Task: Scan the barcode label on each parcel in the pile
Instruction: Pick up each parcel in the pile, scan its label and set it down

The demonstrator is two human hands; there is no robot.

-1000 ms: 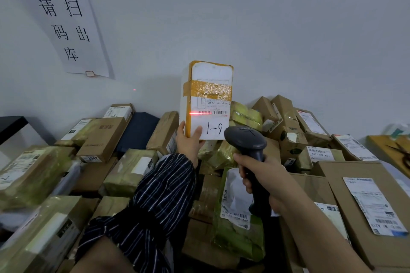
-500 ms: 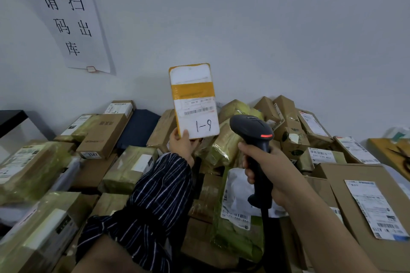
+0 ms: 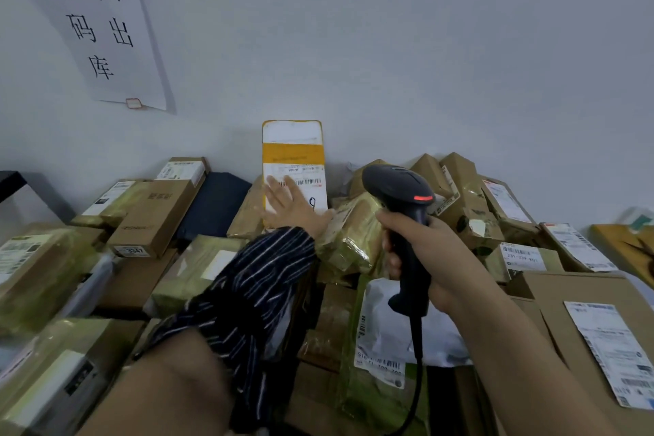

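One wide camera on my head — facing forward and down. The parcel pile lies close below, wall just behind.

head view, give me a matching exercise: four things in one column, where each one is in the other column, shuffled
Things
1 barcode scanner
2 white and yellow parcel
3 paper sign
4 large brown box

Places
a on the wall, upper left
b gripped by the right hand
c upright, left hand flat on its face
d lower right corner, white label on top

Pairs: 1-b, 2-c, 3-a, 4-d
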